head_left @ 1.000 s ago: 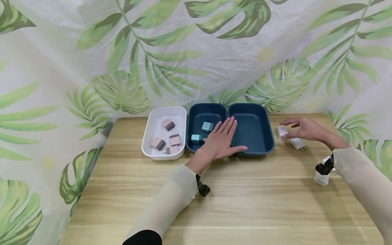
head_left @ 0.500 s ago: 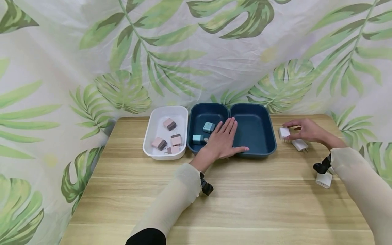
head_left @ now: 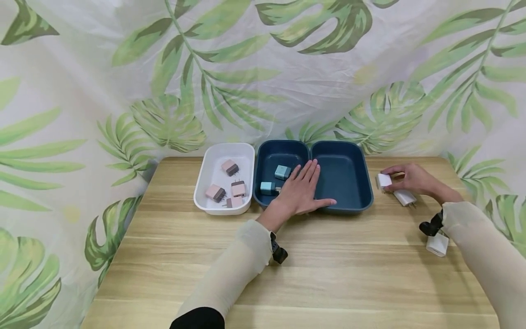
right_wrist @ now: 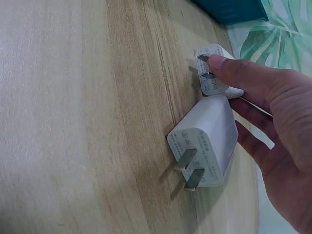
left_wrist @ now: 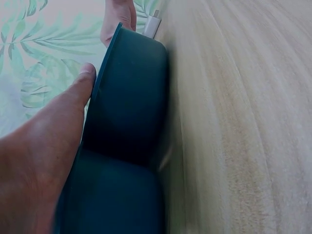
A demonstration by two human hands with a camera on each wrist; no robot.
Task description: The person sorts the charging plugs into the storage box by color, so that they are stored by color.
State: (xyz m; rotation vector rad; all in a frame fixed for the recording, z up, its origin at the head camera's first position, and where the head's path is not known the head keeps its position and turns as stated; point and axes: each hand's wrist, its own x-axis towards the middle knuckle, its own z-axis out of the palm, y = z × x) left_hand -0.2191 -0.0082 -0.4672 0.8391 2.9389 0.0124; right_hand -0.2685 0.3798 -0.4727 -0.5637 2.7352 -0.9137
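Note:
My left hand lies flat with straight fingers over the middle of the dark blue two-part container. Its thumb extends along the front of the right compartment. Two light blue charger plugs are in the left compartment, partly beside that hand. Right of the container, my right hand pinches a white charger plug between thumb and fingers; the thumb presses by its prongs. A second white charger plug lies against it on the table, prongs outward. Another white charger plug sits under the right wrist, partly hidden.
A white tray with several pink-and-grey charger plugs stands left of the blue container. Everything rests on a wooden table. Behind it hangs a leaf-patterned cloth.
The right hand has come down to the white charger plug and its thumb and fingers have closed on it. My left hand stays on the blue container. The view has shifted slightly.

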